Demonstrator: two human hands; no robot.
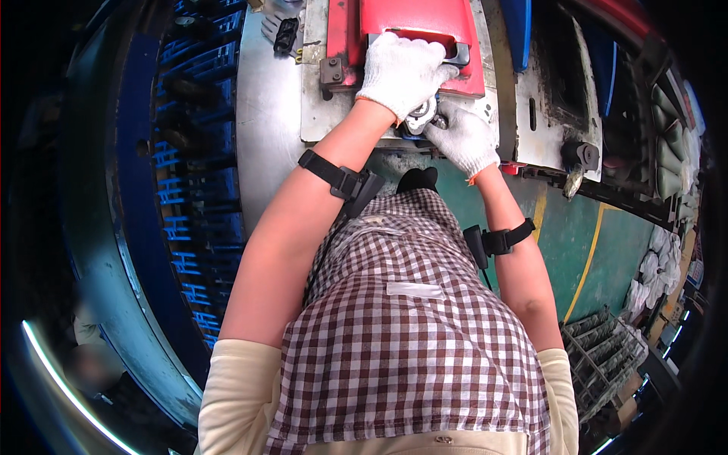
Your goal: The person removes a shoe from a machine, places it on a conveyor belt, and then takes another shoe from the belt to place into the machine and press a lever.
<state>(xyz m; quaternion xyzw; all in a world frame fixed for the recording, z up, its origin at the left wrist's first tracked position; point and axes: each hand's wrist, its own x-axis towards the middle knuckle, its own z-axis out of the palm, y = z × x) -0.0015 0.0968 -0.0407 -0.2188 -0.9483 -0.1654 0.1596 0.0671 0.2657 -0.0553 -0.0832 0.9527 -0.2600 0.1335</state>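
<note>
A red machine block stands on a pale metal plate in front of me, with a recess in its near side. My left hand, in a white knit glove, lies across that recess with its fingers curled at the edge; what they grip is hidden. A grey metal piece shows in the recess beside the fingertips. Below, my right hand, gloved alike, closes its fingers on a small metal knob of a round metal fitting, just under my left wrist.
Left of the plate lies a bare metal table with a black part and a glove. Blue racks run along the left. A worn machine plate stands right. Lower right sits a wire crate on the green floor.
</note>
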